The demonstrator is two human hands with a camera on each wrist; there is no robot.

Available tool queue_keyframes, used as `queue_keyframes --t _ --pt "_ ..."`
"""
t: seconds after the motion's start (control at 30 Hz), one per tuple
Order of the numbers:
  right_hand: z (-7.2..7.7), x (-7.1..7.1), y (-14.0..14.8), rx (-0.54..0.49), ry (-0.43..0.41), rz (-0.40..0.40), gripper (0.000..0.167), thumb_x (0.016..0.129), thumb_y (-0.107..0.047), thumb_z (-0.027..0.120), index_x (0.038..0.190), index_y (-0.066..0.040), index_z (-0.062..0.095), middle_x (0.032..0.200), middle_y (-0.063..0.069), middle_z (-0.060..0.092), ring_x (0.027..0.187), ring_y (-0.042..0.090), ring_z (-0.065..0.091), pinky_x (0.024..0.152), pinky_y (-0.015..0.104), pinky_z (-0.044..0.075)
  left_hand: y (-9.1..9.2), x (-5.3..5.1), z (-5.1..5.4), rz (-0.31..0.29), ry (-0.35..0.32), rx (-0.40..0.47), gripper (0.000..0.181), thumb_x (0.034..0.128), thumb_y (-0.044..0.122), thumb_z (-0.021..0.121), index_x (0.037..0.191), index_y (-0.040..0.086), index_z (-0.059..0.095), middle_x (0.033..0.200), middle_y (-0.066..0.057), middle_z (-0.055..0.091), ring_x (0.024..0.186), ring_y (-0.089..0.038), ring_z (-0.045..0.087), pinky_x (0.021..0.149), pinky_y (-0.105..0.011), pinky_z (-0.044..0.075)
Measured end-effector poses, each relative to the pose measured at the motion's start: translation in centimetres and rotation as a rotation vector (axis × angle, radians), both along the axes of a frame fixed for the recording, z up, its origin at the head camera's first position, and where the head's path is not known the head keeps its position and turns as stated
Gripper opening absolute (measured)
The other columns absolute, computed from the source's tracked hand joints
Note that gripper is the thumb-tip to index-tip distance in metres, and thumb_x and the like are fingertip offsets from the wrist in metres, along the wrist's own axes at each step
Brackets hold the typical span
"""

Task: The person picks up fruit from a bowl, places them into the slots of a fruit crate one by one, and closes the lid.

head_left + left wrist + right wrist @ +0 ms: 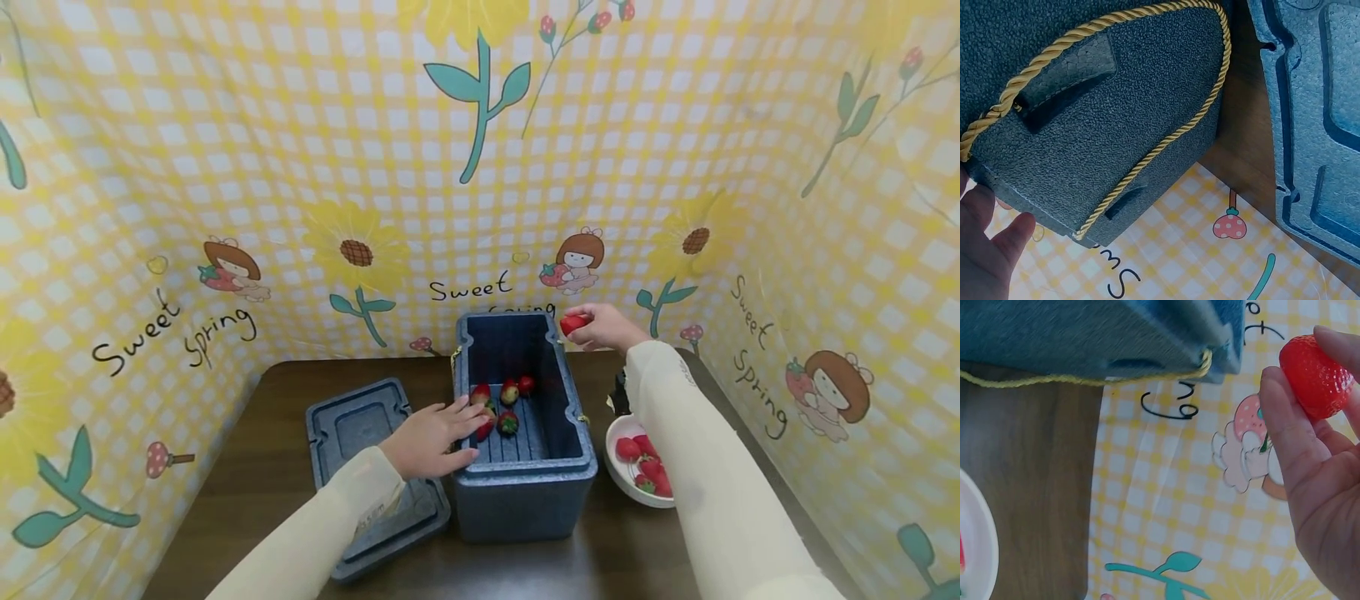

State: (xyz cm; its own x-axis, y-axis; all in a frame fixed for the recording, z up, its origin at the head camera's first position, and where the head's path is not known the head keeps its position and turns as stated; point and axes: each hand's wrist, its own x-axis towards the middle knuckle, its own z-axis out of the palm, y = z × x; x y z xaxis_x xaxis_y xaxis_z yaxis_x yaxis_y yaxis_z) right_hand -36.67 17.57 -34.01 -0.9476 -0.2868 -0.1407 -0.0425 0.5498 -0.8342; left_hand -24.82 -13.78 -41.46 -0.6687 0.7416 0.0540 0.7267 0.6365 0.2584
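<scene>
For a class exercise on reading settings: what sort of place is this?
Probably a small staged corner indoors: printed checked cloth hangs behind and beside a dark brown table, which bears a box and a white bowl, both holding strawberries.

A glossy red strawberry [1311, 378] is held in the right hand [609, 327] near the far right corner of the open blue-grey foam box [521, 510]. Several loose strawberries [507, 423] lie inside it, others in the white bowl [632, 492] alongside.
</scene>
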Motion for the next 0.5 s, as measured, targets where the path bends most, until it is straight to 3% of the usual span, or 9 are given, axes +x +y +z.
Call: queue_keyframes --t 0.3,0.5 --pt "0.8 -0.7 -3.7 0.026 -0.003 0.045 0.052 0.088 -0.001 0.062 0.136 0.006 0.047 0.126 0.029 0.054 0.094 0.032 0.062 0.085 0.042 0.053 -0.2 0.3 0.0 0.022 -0.025 -0.002 0.053 0.0969 0.036 0.049 0.144 0.011 0.046 0.149 -0.008 0.04 0.14 -0.03 0.028 0.107 -0.056 0.03" --pt "1.2 -1.0 -6.0 0.056 0.0 0.066 0.052 0.088 -0.001 0.063 0.137 0.004 0.048 0.123 0.027 0.056 0.088 0.029 0.063 0.077 0.034 0.056 -0.1 0.1 0.1 0.002 -0.015 -0.001 0.054 0.0969 0.038 0.049 0.143 0.01 0.047 0.148 -0.009 0.04 0.14 -0.029 0.029 0.106 -0.055 0.031"
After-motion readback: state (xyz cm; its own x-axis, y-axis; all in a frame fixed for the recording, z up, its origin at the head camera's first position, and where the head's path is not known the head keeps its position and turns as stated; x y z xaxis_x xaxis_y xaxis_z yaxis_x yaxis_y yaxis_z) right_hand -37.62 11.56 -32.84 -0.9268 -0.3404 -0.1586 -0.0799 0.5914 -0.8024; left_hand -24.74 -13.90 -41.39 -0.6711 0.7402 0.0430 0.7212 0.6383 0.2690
